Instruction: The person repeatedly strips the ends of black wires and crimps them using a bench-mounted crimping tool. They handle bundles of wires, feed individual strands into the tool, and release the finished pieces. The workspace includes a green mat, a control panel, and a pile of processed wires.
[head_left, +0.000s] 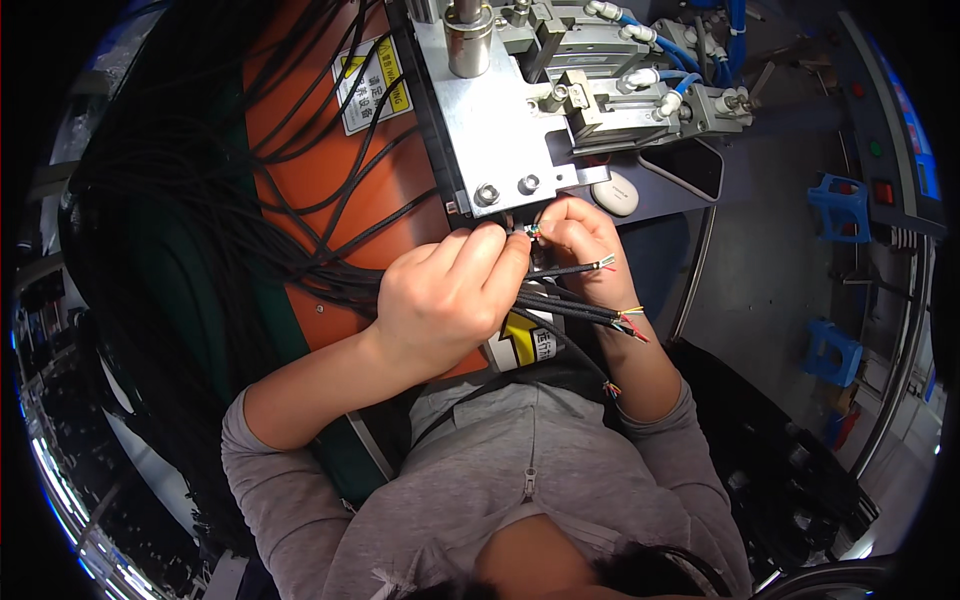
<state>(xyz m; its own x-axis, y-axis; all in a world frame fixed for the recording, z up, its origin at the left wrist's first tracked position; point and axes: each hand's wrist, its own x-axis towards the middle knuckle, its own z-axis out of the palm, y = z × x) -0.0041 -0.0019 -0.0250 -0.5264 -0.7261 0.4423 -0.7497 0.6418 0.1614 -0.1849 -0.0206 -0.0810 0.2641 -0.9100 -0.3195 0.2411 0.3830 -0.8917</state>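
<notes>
My left hand (pixel 450 295) and my right hand (pixel 578 240) meet just under the metal press head (pixel 495 120) of an orange machine (pixel 330 180). Between the fingertips of both hands sits the stripped end of a black cable (pixel 528 232) with thin coloured wires. Several more black cables (pixel 585 312) with bare coloured tips lie across my right wrist and fan out to the right. A thick bundle of black cables (pixel 200 220) hangs over the machine's left side.
Pneumatic cylinders with blue hoses (pixel 660 70) sit at the top right of the machine. A white oval object (pixel 615 193) lies beside a dark flat device (pixel 690 165). Blue plastic parts (pixel 840 205) stand at the right, near a panel with coloured buttons (pixel 880 150).
</notes>
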